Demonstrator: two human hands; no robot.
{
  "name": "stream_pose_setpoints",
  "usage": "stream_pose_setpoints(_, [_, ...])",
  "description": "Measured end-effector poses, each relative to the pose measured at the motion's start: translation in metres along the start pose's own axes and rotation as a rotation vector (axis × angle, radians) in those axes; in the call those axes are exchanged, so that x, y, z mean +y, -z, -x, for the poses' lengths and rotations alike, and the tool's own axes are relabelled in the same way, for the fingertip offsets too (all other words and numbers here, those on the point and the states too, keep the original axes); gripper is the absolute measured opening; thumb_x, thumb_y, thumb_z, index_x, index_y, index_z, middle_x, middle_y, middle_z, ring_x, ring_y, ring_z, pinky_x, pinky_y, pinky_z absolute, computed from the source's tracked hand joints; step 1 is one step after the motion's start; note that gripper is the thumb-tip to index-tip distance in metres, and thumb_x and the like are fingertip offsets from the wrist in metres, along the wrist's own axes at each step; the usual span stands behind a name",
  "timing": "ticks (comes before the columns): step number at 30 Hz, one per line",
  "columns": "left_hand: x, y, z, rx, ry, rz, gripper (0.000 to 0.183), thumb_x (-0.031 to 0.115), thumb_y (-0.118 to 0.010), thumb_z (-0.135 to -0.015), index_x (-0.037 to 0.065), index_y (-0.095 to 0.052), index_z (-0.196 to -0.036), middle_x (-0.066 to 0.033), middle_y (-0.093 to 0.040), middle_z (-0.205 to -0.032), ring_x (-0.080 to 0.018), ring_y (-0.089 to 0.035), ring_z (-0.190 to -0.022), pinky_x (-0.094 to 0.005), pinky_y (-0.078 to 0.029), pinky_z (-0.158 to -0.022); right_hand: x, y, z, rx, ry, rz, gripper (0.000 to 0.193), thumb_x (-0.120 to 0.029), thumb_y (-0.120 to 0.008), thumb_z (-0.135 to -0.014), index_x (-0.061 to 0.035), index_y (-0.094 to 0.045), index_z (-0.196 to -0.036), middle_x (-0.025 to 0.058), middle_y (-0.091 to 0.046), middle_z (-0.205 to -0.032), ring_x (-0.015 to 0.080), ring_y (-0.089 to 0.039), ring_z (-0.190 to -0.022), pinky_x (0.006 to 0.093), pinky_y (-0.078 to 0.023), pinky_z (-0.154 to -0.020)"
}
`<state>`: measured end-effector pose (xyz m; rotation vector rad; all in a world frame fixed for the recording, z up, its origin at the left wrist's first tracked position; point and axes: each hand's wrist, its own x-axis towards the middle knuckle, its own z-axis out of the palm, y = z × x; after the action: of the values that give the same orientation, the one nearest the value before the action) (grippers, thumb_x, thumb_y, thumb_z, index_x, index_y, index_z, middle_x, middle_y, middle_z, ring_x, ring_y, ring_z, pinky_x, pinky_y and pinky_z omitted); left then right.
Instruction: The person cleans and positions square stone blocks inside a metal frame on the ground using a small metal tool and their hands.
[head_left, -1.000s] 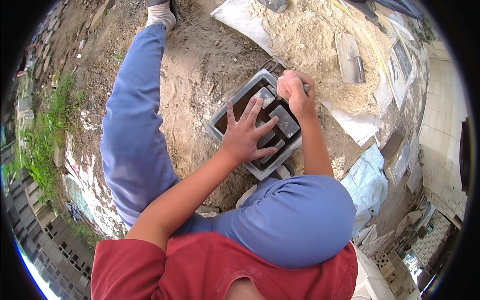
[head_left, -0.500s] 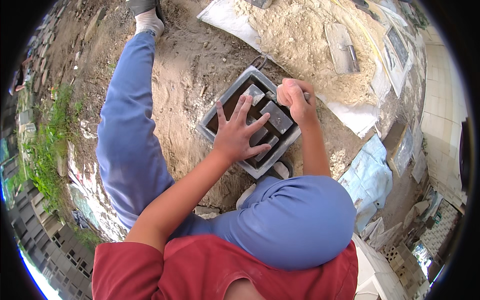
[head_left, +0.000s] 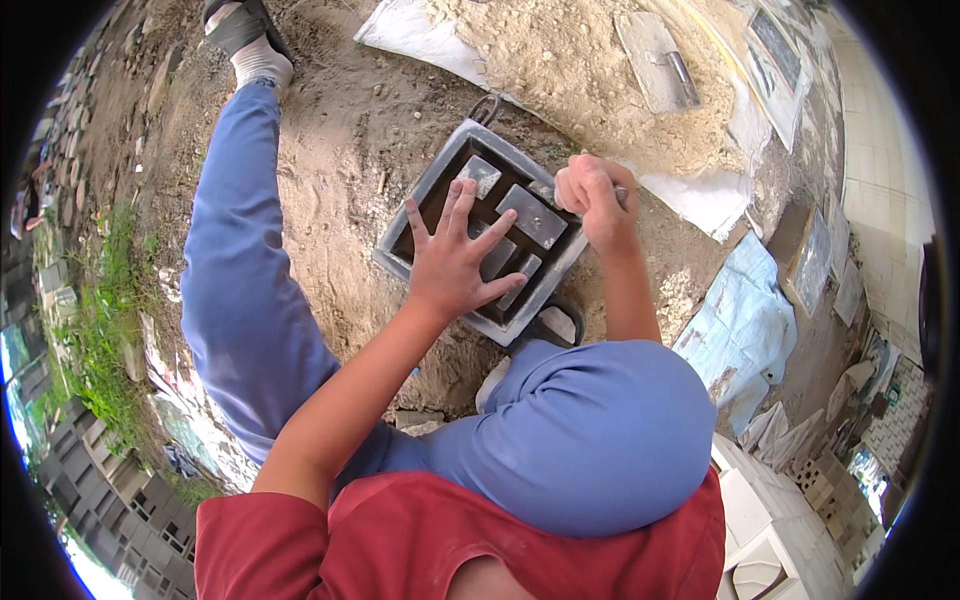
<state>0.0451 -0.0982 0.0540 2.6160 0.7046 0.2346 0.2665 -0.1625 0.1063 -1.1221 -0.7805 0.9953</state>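
A grey square mould (head_left: 415, 190) with a thick rim lies on the dirt between my legs. Inside it, several dark grey rectangular blocks (head_left: 533, 217) are set apart by deep gaps; one block (head_left: 480, 178) has a pale, dusty top. My left hand (head_left: 452, 255) is spread over the mould with fingers apart, hiding part of the blocks. Beside the mould's right edge, my right hand (head_left: 597, 200) is closed in a fist around a short grey rod-like tool (head_left: 622, 197). Most of that tool is hidden by the fingers. A ring handle (head_left: 486, 108) sticks out at the mould's far corner.
Beyond the mould, pale sandy powder (head_left: 560, 85) is heaped on a white sheet (head_left: 425, 45), with a flat trowel (head_left: 655, 65) on it. Light-blue sheeting (head_left: 745, 315) lies to the right. Green weeds (head_left: 105, 320) grow at the left.
The view has shifted slightly, so the mould and surroundings appear a little further left and higher. My left hand stays spread over the mould, and my right fist stays closed by its edge.
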Motion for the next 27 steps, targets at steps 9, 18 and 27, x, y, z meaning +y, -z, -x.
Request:
stream_pose_setpoints(9, [0.004, 0.003, -0.002, -0.005, -0.008, -0.035, 0.085, 0.076, -0.07, -0.074, 0.036, -0.055, -0.148, -0.0194, -0.025, -0.166, -0.0357, -0.02, -0.157, -0.0747, 0.006, -0.116, -0.011, 0.013, 0.026, -0.004, 0.099, -0.08, 0.043, -0.021, -0.044, -0.11, -0.0077, -0.039, -0.069, -0.0042, -0.034, -0.062, 0.0076, -0.029, -0.058, 0.0285, -0.024, -0.053])
stream_pose_setpoints(18, [0.007, 0.003, -0.005, -0.002, -0.017, -0.086, 0.084, 0.074, -0.071, -0.075, 0.034, -0.056, -0.147, -0.0215, -0.026, -0.165, -0.0369, -0.023, -0.156, -0.0761, 0.002, -0.116, 0.002, 0.018, 0.037, 0.01, 0.037, 0.121, 0.044, -0.022, -0.044, -0.11, -0.0062, -0.041, -0.068, -0.0046, -0.036, -0.063, 0.0079, -0.031, -0.058, 0.0286, -0.026, -0.053])
stream_pose_setpoints(27, [0.009, 0.003, -0.002, -0.002, -0.02, -0.078, 0.084, 0.073, -0.073, -0.074, 0.033, -0.057, -0.146, -0.0217, -0.025, -0.166, -0.0393, -0.024, -0.155, -0.0778, 0.0, -0.114, 0.008, 0.019, 0.03, 0.001, -0.035, 0.092, 0.042, -0.02, -0.046, -0.108, -0.0052, -0.041, -0.069, -0.0041, -0.038, -0.063, 0.0068, -0.034, -0.06, 0.0275, -0.028, -0.055])
